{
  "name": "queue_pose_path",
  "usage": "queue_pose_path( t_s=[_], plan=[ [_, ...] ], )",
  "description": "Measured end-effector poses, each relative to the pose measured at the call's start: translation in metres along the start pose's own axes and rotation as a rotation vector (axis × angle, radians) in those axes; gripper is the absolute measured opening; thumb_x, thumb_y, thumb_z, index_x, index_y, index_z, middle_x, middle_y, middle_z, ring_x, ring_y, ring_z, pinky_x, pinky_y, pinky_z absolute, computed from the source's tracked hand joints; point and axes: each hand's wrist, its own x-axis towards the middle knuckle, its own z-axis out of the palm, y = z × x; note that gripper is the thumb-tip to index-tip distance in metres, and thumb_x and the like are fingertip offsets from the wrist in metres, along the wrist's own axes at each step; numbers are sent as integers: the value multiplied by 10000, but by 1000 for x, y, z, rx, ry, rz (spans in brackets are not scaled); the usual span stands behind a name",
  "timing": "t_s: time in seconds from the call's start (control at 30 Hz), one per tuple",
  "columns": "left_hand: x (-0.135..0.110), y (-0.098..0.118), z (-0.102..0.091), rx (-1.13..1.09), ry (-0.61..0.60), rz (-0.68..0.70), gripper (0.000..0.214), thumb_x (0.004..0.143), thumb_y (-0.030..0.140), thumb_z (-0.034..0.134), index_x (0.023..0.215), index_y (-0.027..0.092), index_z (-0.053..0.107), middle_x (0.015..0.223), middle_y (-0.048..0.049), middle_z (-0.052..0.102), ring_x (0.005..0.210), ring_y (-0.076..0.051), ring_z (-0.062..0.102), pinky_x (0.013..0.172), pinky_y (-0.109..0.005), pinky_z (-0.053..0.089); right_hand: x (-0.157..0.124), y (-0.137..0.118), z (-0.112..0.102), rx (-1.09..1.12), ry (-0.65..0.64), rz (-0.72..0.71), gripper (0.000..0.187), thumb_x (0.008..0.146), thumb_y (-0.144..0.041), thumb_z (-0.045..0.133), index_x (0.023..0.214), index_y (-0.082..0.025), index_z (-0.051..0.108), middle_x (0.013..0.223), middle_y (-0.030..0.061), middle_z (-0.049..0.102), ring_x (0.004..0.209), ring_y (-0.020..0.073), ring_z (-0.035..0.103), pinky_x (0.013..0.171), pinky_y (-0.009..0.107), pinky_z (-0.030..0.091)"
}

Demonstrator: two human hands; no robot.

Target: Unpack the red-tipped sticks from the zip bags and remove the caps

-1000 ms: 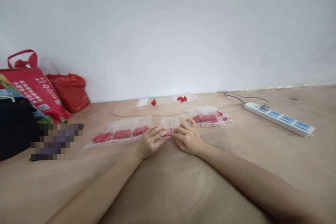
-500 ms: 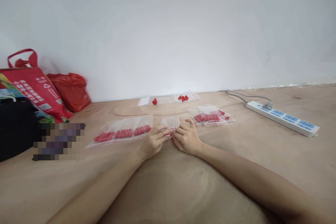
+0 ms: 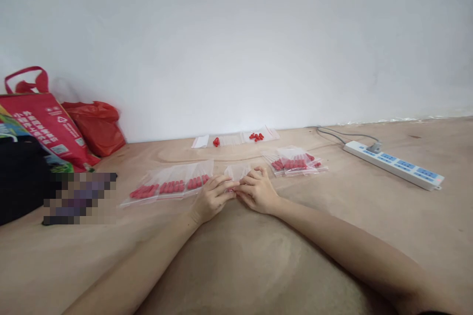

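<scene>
My left hand (image 3: 212,199) and my right hand (image 3: 259,192) meet at the near edge of a small clear zip bag (image 3: 236,172). The fingers of both are pinched on that edge, with a bit of red showing between them. What lies under the fingertips is mostly hidden. To the left of my left hand, several clear bags overlap in a row, with red stubby pieces (image 3: 172,187) inside. Beyond my right hand is a stack of similar filled bags (image 3: 297,163), from which thin pale shafts stick out.
Near the wall lie loose red pieces (image 3: 256,137) on a clear bag, another red piece (image 3: 216,142) and a row of thin clear sticks (image 3: 232,140). A white power strip (image 3: 393,165) sits at right. Red bags (image 3: 98,128) and a black bag (image 3: 22,182) stand at left.
My fingers have closed in towards each other along the bag's edge, and less red shows between them. The whole view has shifted slightly.
</scene>
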Motion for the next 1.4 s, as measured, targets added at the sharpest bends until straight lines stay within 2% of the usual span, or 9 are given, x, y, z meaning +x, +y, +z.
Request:
queue_pose_path(
  t_s=[0.17, 0.37, 0.5, 0.73, 0.87, 1.07, 1.27, 1.33, 1.4],
  plan=[
    [-3, -1, -1, 38, 17, -22, 111, 804, 137, 538, 767, 196, 623, 920, -22, 661, 958, -179, 532, 790, -340, 469, 0, 0, 2, -15, 8, 24, 153, 809, -219, 478, 783, -204, 628, 713, 2, 617, 746, 133, 455, 825, 378, 195],
    [-5, -2, -1, 78, -4, 1, 178, 832, 112, 468, 794, 197, 620, 940, -23, 658, 973, -169, 526, 821, -344, 448, 2, 0, 3, -17, 37, -7, 158, 827, -246, 470, 820, -228, 626, 739, -3, 626, 746, 133, 449, 832, 382, 183],
    [-3, 0, 0, 62, -16, -7, 200, 852, 136, 443, 785, 192, 623, 932, -25, 659, 963, -167, 525, 814, -330, 446, 2, -2, 4, -77, 30, -29, 165, 811, -239, 461, 735, -180, 595, 685, 1, 598, 725, 131, 446, 830, 387, 186],
    [2, 3, 1, 18, -52, -28, 216, 855, 160, 440, 751, 187, 628, 968, -29, 650, 973, -170, 514, 819, -316, 450, 0, -9, 5, -163, 66, 35, 164, 791, -200, 448, 685, -153, 564, 652, 7, 571, 698, 129, 446, 845, 388, 192],
    [1, 3, -1, 47, -77, 1, 217, 845, 146, 445, 754, 205, 632, 1022, -30, 629, 1026, -188, 484, 856, -353, 425, 0, -10, 4, -165, 61, 88, 183, 811, -210, 446, 688, -162, 573, 660, 9, 580, 707, 130, 448, 856, 385, 185],
    [-1, 4, -4, 56, -38, -8, 152, 815, 170, 514, 745, 238, 631, 1012, -29, 612, 1040, -197, 458, 875, -388, 400, -5, -6, -5, -76, 21, 29, 140, 822, -284, 481, 837, -239, 613, 769, -12, 622, 784, 140, 464, 870, 399, 166],
    [4, 13, -5, -1, -32, 10, 152, 818, 155, 517, 718, 215, 615, 977, -19, 621, 1003, -167, 472, 866, -331, 424, -7, 0, -8, -244, 14, -23, 191, 841, -185, 426, 812, -214, 612, 701, -2, 610, 720, 129, 451, 893, 405, 145],
    [4, 13, -6, -4, -38, 8, 159, 821, 161, 513, 711, 218, 613, 973, -15, 621, 1003, -167, 472, 862, -331, 429, -6, 2, -10, -251, -1, 18, 178, 831, -186, 436, 819, -220, 611, 723, 1, 621, 732, 133, 464, 892, 407, 143],
    [4, 13, -7, 5, -42, 9, 158, 827, 178, 508, 720, 225, 615, 972, -14, 619, 999, -169, 474, 861, -341, 431, -5, 3, -13, -216, -29, 130, 126, 789, -200, 486, 817, -222, 607, 738, 1, 630, 756, 147, 486, 875, 410, 160]
  ],
)
